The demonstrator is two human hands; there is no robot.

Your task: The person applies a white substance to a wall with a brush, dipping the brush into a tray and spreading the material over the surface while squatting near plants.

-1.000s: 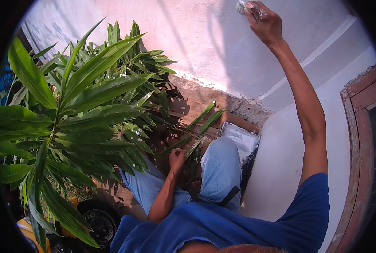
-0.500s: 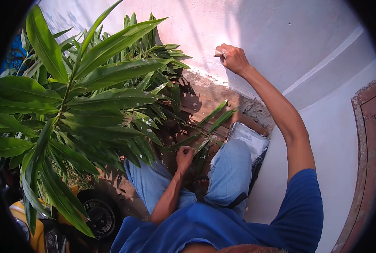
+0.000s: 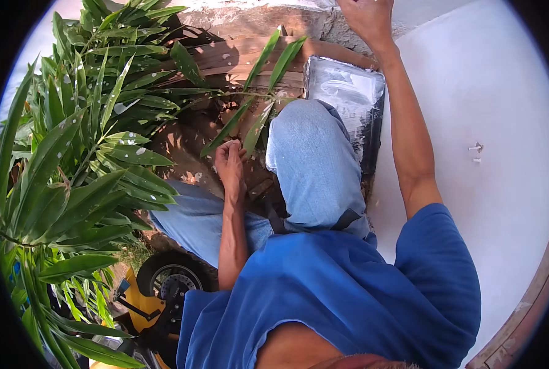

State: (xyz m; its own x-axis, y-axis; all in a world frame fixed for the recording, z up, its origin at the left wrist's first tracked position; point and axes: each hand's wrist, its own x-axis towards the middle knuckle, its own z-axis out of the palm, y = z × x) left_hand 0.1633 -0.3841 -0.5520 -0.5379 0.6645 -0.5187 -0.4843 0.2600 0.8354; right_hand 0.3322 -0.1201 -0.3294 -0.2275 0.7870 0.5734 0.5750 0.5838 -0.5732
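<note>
At the top edge of the head view is my right hand [image 3: 367, 18], closed, with the paintbrush it held in the earlier frames mostly out of frame. It is up by the flaking base of the painted wall [image 3: 314, 13]. My left hand [image 3: 230, 157] hangs low with curled fingers beside long green leaves [image 3: 256, 129]; what is in it, if anything, is hidden. A dark tray [image 3: 342, 86] smeared with white paint lies beyond my bent denim knee [image 3: 308, 154], against the right-hand wall.
A dense leafy plant [image 3: 71, 184] fills the left side, with a yellow motorbike and its black wheel [image 3: 173, 283] below it. A white side wall [image 3: 465, 203] with two small fixings [image 3: 476, 147] rises on the right. Brown boards and dry debris [image 3: 237, 67] cover the ground ahead.
My right hand came down and left across the wall, and now sits at the top edge as the view has tilted downward, showing more of the tray, knee and motorbike. My left hand stays curled.
</note>
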